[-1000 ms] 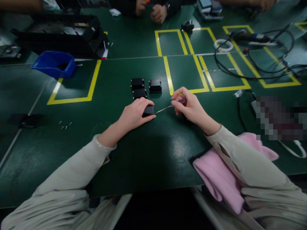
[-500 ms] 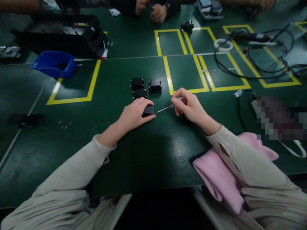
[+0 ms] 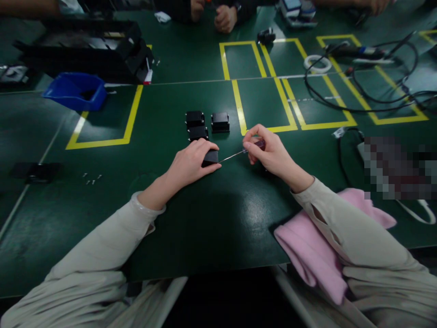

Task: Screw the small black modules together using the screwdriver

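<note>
My left hand (image 3: 193, 161) is closed around a small black box (image 3: 210, 158) and presses it to the green table. In my right hand (image 3: 264, 148) the fingers grip the handle of a screwdriver (image 3: 232, 156), whose thin shaft slants down to the left. Its tip meets the near right corner of the box, beside my left thumb; the exact contact spot is too small to make out. Just beyond my left hand stand more black boxes with small screws at their sides: one (image 3: 195, 118) at the back, one (image 3: 198, 133) before it, and one (image 3: 220, 122) to the right.
Several loose screws (image 3: 92, 178) lie at left. A blue bin (image 3: 77, 91) and a black rack (image 3: 85, 50) stand behind them. Cables (image 3: 362, 109) and a white ring (image 3: 317, 64) are at right, a pink cloth (image 3: 314, 250) under my right forearm. Across the table are another person's hands (image 3: 225, 19).
The screwdriver handle has turned slightly in my right fingers. My left hand and the black box stay in place.
</note>
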A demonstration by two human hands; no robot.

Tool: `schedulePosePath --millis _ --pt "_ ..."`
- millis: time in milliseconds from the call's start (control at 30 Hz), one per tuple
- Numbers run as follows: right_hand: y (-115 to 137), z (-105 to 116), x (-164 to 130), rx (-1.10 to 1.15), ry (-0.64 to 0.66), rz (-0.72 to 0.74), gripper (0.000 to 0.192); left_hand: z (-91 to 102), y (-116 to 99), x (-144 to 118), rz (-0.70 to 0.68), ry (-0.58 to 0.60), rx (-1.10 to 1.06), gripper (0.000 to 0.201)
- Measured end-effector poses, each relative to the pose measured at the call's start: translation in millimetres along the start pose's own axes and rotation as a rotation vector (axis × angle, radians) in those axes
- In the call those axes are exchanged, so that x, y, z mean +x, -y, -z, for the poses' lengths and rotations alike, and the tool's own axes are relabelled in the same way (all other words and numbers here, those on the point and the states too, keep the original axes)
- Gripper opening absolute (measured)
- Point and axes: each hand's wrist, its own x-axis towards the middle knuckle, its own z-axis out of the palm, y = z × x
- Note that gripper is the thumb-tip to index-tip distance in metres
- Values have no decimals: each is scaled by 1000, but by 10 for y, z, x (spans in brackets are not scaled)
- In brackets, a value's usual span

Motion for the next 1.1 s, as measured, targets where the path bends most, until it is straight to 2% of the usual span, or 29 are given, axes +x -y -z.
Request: schedulePosePath --millis 333,533,900,1100 --pt "23 -1 -3 4 8 -11 15 -5 0 -1 -6 -8 -5 42" --pt "9 11 -4 -37 2 33 17 -15 8 5 -5 -10 10 42" --pt "18 7 0 -9 20 -9 16 -6 -4 2 -6 -10 3 42" --pt "3 12 -2 -33 1 37 20 -16 13 -8 -21 -16 -2 43"
